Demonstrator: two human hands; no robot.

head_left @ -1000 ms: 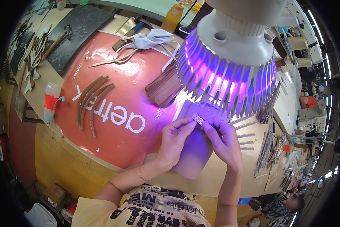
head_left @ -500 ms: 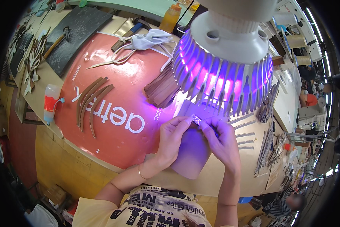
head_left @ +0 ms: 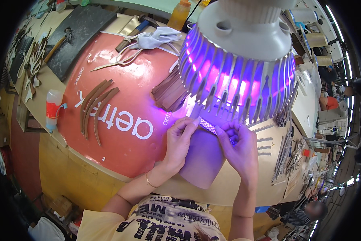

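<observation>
A short braided strip (head_left: pixel 207 125) with a pale woven pattern stretches between my two hands under the purple light. My left hand (head_left: pixel 178 141) pinches its left end between thumb and fingertips. At the other end my right hand (head_left: pixel 240 146) grips it with thumb and curled fingers, which hide that end. Below the strip lies a flat tan sheet (head_left: pixel 202 168), tinted purple near the top. Close above my hands hangs a finned metal lamp (head_left: pixel 236 76) glowing purple. Beside my left hand, a fan of brown leather strips (head_left: pixel 169 91) rests on the table.
Curved brown strips (head_left: pixel 97 108) lie on the red printed sheet (head_left: pixel 128 156). A face mask (head_left: pixel 158 39) and a hammer (head_left: pixel 138 30) are at the back. A red-and-clear bottle (head_left: pixel 53 109) stands near the left edge. Several thin edged strips (head_left: pixel 264 140) lie to the right.
My hands have moved apart, so more of the braided strip shows between them. My right hand shifted slightly right. The lamp appears a little larger in view.
</observation>
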